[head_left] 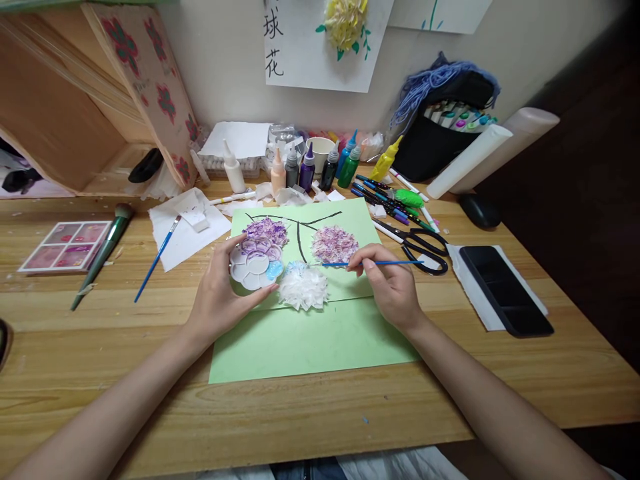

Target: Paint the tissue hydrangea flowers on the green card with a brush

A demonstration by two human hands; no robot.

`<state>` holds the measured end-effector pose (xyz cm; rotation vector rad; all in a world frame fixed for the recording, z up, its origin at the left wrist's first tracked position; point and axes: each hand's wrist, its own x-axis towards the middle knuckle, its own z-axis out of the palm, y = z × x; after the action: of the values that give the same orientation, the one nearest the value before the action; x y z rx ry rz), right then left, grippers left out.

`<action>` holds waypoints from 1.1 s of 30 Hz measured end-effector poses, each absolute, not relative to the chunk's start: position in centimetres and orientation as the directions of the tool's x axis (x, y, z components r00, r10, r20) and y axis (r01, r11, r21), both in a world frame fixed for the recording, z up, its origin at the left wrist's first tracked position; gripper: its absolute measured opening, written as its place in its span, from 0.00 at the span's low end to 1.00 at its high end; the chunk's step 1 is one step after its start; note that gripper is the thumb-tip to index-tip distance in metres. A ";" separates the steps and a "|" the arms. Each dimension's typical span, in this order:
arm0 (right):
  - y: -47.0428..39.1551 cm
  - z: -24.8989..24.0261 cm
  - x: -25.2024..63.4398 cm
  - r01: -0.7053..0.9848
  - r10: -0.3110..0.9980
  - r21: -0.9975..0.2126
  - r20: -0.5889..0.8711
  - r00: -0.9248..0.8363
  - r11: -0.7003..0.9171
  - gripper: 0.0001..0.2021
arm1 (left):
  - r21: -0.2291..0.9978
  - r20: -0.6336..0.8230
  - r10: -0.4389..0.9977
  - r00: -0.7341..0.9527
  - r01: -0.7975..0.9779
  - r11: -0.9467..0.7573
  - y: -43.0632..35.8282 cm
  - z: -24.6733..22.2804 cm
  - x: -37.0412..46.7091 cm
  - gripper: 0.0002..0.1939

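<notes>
My left hand (217, 290) grips a flower-shaped paint palette (256, 265) by its edge, with purple and light blue paint in its wells. In my right hand (390, 283) is a thin blue paintbrush (385, 263), held level, its tip pointing left. Beneath both lies a light green sheet (305, 340) with black drawn branches. Three ruffled paper flowers sit on it: a purple one (270, 230) partly behind the palette, a pink-purple one (335, 245), and a white one (303, 288) with a little light blue at its top. The brush tip is close to the white flower's upper right.
Paint bottles (307, 167) line the back. Right are pens (380, 200), black scissors (425, 247), a phone (505, 290) and a mouse (479, 211). Left lie another paintbrush (157, 259), a white tissue (215, 230), a green-handled brush (103, 253) and a four-pan palette (65, 247).
</notes>
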<state>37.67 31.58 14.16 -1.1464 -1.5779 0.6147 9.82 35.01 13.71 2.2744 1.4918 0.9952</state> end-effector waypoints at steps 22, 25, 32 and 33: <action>31.6 14.1 37.7 0.387 0.875 -0.807 0.484 -0.004 0.447 0.11 | 0.575 0.364 0.901 0.238 0.703 -0.418 34.9 13.7 9.7 0.41; 31.6 14.1 37.7 0.411 0.886 -0.801 0.462 -0.036 0.434 0.11 | 0.566 0.378 0.894 0.241 0.704 -0.429 34.9 13.7 9.7 0.41; 31.5 14.0 37.4 0.394 0.895 -0.815 0.443 -0.048 0.425 0.11 | 0.559 0.375 0.895 0.243 0.710 -0.427 34.9 13.7 9.8 0.41; 31.5 14.0 37.4 0.403 0.898 -0.811 0.433 -0.072 0.424 0.10 | 0.557 0.378 0.893 0.246 0.709 -0.432 34.9 13.7 9.8 0.41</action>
<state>37.39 31.49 13.96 -1.1501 -1.6692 0.6145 9.81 34.94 13.71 2.2495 1.4908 0.9660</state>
